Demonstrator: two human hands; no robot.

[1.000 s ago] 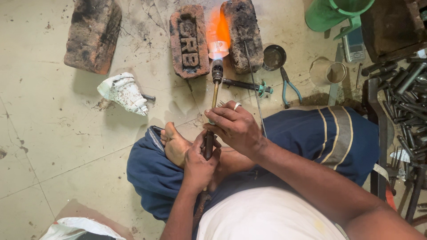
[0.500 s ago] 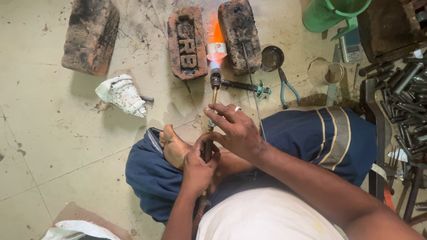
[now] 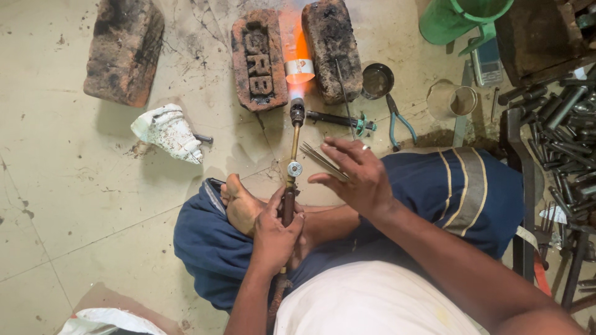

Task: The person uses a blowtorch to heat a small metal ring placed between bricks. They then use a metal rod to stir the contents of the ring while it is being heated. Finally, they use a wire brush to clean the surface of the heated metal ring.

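My left hand is wrapped closed around the dark handle of the gas torch, the grip pressed tight on the handle just below the small round valve. The torch lies along my midline, above my crossed leg and bare foot, its brass tube pointing away from me. I judge this low hold steadies the nozzle and keeps the fingers well back from the heat.

The orange flame leaves the nozzle and plays over a small metal band that sits on the floor in the gap between two bricks. The bricks flank the band on either side, which I take to serve as a heat screen and to shield the tiles.

My right hand hovers just beside the torch tube, fingers mostly spread, with thin metal tweezers pinched between thumb and forefinger. Their tips point toward the tube, short of the flame.

A third brick lies well apart at the left. A white conch shell rests near it. Blue-handled pliers and a small dark cup lie right of the bricks, within reach of the right hand. A green plastic jug stands farther right.
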